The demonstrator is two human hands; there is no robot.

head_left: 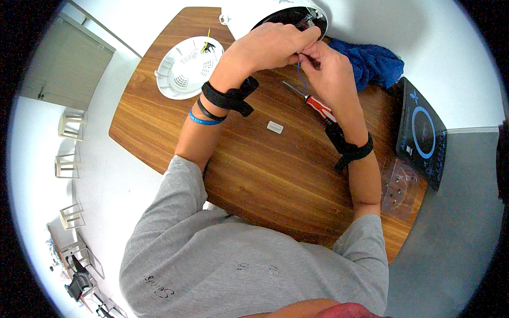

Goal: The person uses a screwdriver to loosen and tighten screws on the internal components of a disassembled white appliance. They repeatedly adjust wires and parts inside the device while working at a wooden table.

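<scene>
My left hand [277, 44] reaches over the open end of a white appliance body [241, 21] lying on its side. Its fingers are closed in a pinch; what they hold is hidden. Right against them, my right hand [334, 71] pinches a thin blue wire [301, 74] that hangs below the fingertips. Metal parts show inside the dark opening. Below my right hand lies a red-and-white screwdriver [319, 108], its shaft pointing up and left. A small white plastic piece [274, 126] rests on the wooden table [254, 164] between my forearms.
A round white vented cover [175, 79] with a yellow wire [207, 40] sits left of my left arm. Behind my right hand is a crumpled dark blue towel [379, 61]. An induction cooktop [405, 124] leans at the right, beside a clear plastic sheet [392, 188] holding several small screws.
</scene>
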